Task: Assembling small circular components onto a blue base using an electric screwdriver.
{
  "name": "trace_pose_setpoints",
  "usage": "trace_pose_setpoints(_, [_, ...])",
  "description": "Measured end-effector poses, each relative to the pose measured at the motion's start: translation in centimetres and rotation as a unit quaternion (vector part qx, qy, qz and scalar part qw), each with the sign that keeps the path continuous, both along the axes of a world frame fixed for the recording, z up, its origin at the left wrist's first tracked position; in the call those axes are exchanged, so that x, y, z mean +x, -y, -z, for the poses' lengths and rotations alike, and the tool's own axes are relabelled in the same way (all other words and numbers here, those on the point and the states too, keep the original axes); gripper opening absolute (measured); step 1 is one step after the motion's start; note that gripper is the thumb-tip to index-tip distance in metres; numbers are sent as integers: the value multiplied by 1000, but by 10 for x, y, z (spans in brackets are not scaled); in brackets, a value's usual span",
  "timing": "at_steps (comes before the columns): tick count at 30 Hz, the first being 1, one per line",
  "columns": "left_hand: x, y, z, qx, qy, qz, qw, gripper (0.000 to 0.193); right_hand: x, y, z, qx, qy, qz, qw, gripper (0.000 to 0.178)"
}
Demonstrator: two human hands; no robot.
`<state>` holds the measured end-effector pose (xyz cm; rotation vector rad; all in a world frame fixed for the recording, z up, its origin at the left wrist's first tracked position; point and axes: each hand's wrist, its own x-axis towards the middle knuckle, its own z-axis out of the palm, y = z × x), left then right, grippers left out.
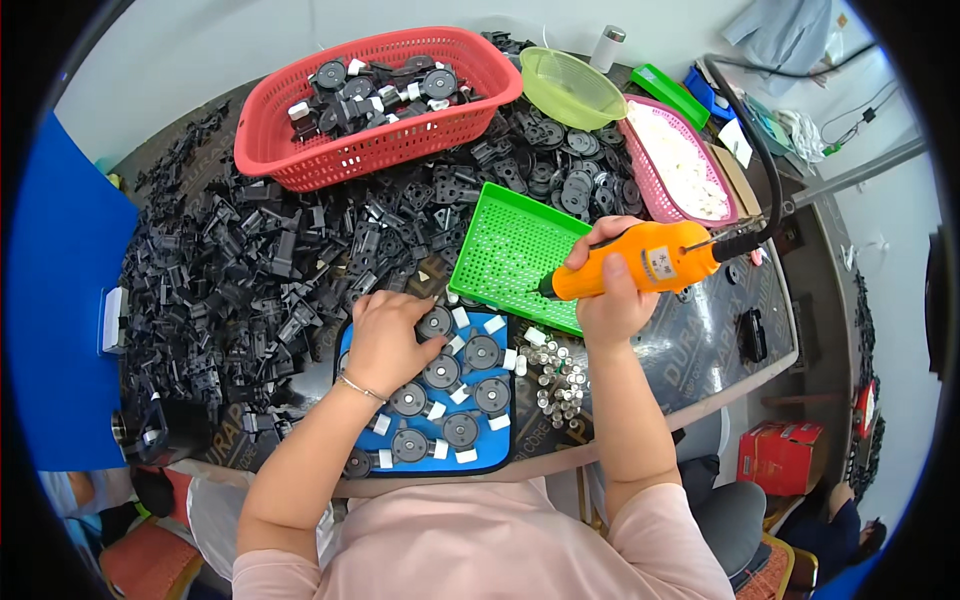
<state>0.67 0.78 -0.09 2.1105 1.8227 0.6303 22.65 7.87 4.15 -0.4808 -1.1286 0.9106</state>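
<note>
My right hand (612,290) grips an orange electric screwdriver (640,262) with a black cable. The tool is tilted, its dark tip pointing left over the green perforated tray (495,290). My left hand (388,340) rests at the top of a blue mat (470,400), thumb and fingers closed around the edge of a black wheel part (435,322). Several similar black wheel parts (441,370) with white tabs lie in rows on the mat. My left wrist and forearm hide part of the mat's left side.
Heaps of black plastic parts (230,270) cover the left table. A red basket (370,150) of assembled wheel parts stands behind, beside a yellow-green colander (570,88). A pink basket (680,165) holds small white pieces. Small metal pieces (560,385) lie right of the mat.
</note>
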Motion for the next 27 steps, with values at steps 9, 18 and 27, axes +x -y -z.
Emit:
trace_pose_setpoints(9, [-3,0,6,-11,19,-1,1000,44,-8,-3,7,2,6,-2,1000,27])
trace_pose_setpoints(18, [-3,1,7,4,18,-4,1000,44,-12,0,-1,-15,55,-8,998,26])
trace_pose_setpoints(27, [-7,1,15,15,48,-8,999,43,-43,18,-27,78,-4,-121,990,30])
